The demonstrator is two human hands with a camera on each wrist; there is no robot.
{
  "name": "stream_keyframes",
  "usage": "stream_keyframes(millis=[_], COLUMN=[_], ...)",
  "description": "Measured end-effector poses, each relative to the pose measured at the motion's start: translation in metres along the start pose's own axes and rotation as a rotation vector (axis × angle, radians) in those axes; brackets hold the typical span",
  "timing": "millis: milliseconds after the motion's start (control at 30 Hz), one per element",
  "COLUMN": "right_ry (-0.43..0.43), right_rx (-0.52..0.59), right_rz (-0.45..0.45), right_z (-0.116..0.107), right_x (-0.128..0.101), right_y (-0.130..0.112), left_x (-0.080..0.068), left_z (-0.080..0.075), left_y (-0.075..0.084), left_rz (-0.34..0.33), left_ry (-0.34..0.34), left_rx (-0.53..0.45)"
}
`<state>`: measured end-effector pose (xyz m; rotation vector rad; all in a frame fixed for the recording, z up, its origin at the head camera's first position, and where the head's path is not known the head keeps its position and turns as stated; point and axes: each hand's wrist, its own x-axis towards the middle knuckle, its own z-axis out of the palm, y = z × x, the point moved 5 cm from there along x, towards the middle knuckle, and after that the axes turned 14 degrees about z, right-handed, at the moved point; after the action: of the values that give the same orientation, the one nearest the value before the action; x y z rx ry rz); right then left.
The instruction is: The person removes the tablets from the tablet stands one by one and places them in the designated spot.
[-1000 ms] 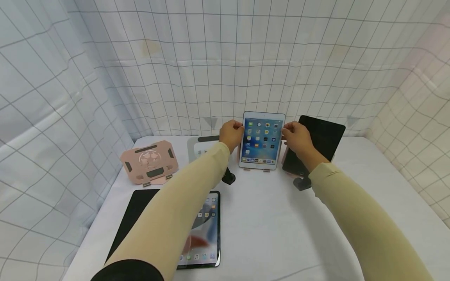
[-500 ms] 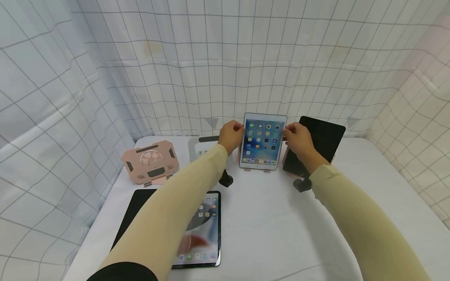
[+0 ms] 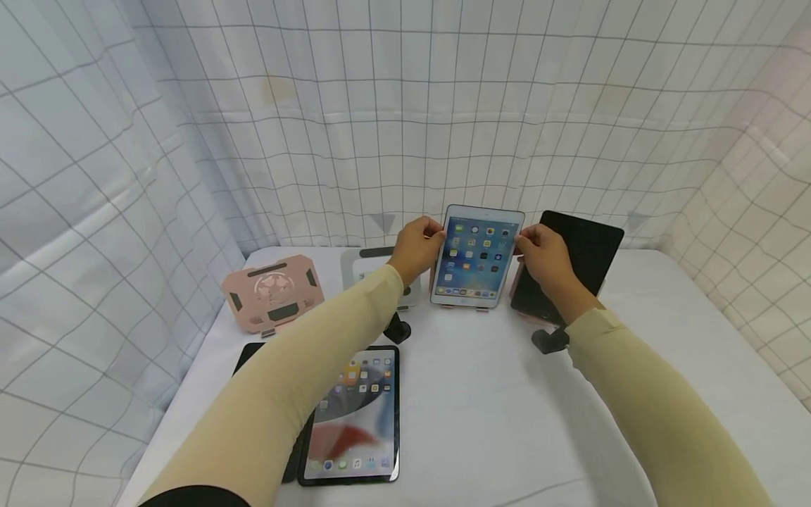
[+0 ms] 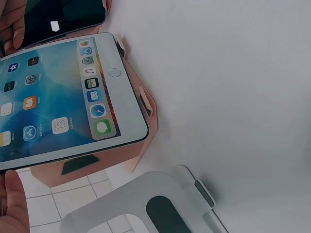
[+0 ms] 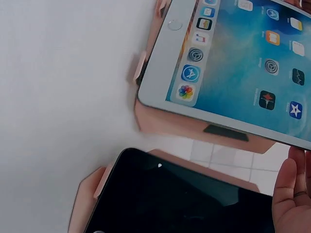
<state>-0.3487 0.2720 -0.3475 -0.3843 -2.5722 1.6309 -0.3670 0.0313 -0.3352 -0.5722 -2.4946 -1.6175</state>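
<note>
A white tablet [image 3: 478, 255] with a lit home screen leans on a pink stand [image 4: 80, 167], its lower edge at the stand's small hooks [image 5: 140, 65]. My left hand [image 3: 418, 246] pinches its left edge between thumb and fingers. On the opposite edge, my right hand [image 3: 546, 259] pinches it at about the same height. The tablet tilts a little to the right in the head view. Close beside my right hand, a black tablet [image 3: 579, 246] with a dark screen rests on another pink stand [image 5: 87, 194].
A grey stand [image 4: 131, 194] is just left of the white tablet. Farther left is a pink stand [image 3: 276, 293] with a round cut-out. A larger lit tablet [image 3: 355, 422] lies flat in front, beside a dark flat thing [image 3: 293, 465] mostly under my left sleeve.
The white tablet's top has swung to the right, while its lower edge stays nearly in place. Both hands have shifted slightly right with it. My left sleeve uncovers more of the large tablet.
</note>
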Motion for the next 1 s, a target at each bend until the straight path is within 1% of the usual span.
stream_keyframes(millis=[200, 333, 467, 700, 1000], right_ry=[-0.002, -0.019, -0.036, -0.060, -0.067], right_rx=[0.041, 0.062, 0.058, 0.085, 0.139], right_rz=[-0.037, -0.027, -0.022, -0.034, -0.041], right_z=[-0.004, -0.006, -0.006, -0.006, -0.006], right_x=[-0.008, -0.015, -0.023, -0.035, -0.045], right_y=[-0.002, 0.000, 0.001, 0.001, 0.004], left_x=[-0.004, -0.009, -0.015, -0.024, -0.033], left_z=[-0.005, -0.007, -0.009, -0.011, -0.016], left_y=[0.004, 0.008, 0.009, 0.009, 0.016], left_rz=[0.008, 0.022, 0.032, 0.038, 0.061], left_ry=[-0.015, -0.023, -0.021, -0.020, -0.050], left_rx=[-0.084, -0.121, -0.136, -0.182, -0.172])
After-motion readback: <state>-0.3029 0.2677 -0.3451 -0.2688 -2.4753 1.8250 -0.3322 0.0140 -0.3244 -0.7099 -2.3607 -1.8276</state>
